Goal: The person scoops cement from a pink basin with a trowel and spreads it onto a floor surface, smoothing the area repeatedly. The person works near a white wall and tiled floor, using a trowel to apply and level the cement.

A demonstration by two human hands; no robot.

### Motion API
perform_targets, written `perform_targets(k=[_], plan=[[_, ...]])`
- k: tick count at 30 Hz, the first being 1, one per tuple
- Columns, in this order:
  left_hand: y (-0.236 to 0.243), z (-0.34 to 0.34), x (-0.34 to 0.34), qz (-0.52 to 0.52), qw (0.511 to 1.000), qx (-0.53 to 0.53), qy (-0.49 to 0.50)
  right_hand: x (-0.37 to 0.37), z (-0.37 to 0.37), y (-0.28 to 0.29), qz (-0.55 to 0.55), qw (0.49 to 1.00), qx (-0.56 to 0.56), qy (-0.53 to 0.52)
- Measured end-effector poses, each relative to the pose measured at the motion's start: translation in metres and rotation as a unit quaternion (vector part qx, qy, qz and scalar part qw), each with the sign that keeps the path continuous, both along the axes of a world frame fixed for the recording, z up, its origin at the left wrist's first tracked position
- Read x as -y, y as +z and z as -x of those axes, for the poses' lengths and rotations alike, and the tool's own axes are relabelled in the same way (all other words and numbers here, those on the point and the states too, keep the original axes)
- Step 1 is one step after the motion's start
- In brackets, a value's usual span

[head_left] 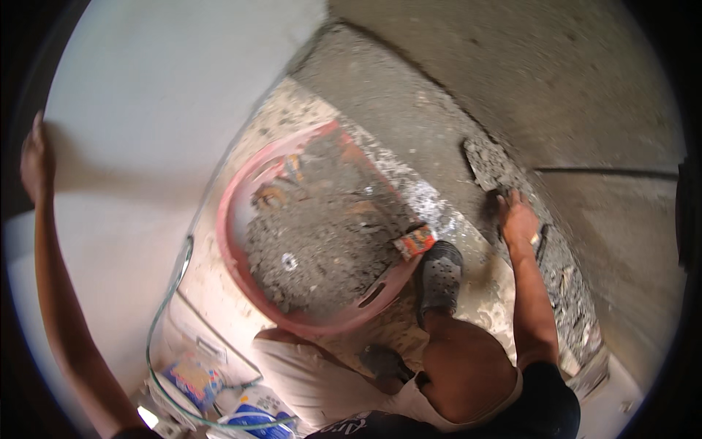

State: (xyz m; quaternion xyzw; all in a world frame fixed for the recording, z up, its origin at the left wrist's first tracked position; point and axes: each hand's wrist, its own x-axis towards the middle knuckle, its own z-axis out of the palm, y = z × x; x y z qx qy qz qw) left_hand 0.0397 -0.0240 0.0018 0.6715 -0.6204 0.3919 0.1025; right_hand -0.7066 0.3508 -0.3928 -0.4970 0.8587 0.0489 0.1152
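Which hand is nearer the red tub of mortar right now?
Right. The right hand holds a trowel at the wall, just past the red tub; the left hand rests flat on the white wall, far off.

The tub [241, 271] at centre frame is faded red-pink, smeared pale along its rim, and the mortar [322, 249] in it is dark grey, speckled with small white flecks, with a small orange-and-white pack [414, 241] at its right edge. The wall [153, 95] at upper left is plain off-white, while the wall [570, 80] at upper right is rough grey-brown, and the trowel [484, 167] at centre right carries the same grey. The shoe [439, 274] below centre is grey with dark holes, the hose [164, 307] at lower left is clear greenish, and the bags [219, 395] beneath it are blue, white and orange.
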Motion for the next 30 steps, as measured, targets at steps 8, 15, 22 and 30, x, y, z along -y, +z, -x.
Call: perform_targets(k=[8,15,22,30], plan=[[-0.001,0.04,-0.014,-0.004,0.999,-0.032,0.023,0.037,-0.127,0.055,0.175,0.938,0.086,0.288],[-0.006,0.04,-0.009,-0.023,0.998,-0.034,0.039,0.08,-0.18,0.057,0.148,0.91,0.151,0.356],[0.0,0.015,-0.011,-0.005,0.999,-0.037,0.012,0.167,-0.116,-0.012,0.046,0.962,0.257,0.082],[-0.013,0.027,-0.012,-0.015,0.999,-0.039,-0.014,0.222,-0.104,-0.09,0.038,0.965,0.252,-0.061]])
